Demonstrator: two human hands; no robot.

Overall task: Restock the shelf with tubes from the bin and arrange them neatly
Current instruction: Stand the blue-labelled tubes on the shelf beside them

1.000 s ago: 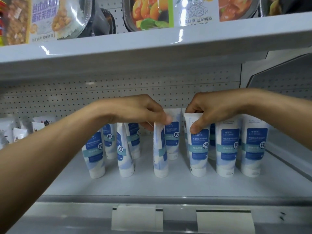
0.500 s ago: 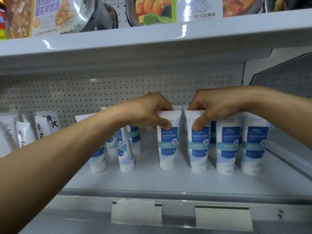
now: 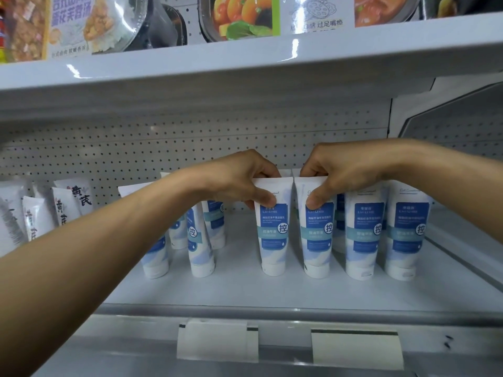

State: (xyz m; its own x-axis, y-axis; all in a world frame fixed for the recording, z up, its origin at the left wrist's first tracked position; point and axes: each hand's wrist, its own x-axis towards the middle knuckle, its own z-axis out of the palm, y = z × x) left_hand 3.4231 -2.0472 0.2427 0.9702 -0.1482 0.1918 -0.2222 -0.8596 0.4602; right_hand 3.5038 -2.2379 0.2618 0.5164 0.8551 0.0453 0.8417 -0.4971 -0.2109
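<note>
Two white-and-blue plastic tubes (image 3: 273,240) are standing cap-down toward the front edge of the white metal shelf (image 3: 245,295), left hand (image 3: 239,180) and right hand (image 3: 340,172) fingers pinching their flat tops, a sideways jerk probably toppling neighbouring tubes (image 3: 362,240).

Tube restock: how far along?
Done: the right-end tubes stand upright, labels forward. In hand: the left hand pinches the top of a front tube, and the right hand pinches the neighbour tube. Left: the left-side tubes stand turned and uneven.
</note>
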